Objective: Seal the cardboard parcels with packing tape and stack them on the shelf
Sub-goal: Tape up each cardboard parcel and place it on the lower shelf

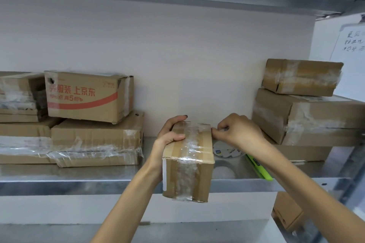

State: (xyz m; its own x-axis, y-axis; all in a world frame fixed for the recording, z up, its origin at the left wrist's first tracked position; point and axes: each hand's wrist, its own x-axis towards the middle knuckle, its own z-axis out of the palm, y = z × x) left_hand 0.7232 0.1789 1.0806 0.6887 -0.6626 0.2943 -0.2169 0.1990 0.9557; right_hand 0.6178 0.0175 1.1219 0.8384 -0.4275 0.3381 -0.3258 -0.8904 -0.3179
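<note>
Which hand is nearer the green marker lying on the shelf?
Right. The right hand pinches the far right corner of the small parcel, its forearm passing over the green marker. The left hand grips the parcel's opposite side.

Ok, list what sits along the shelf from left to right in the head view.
Left stack of taped boxes → red-printed box → left hand → small taped parcel → right hand → green marker → right stack of taped boxes.
</note>
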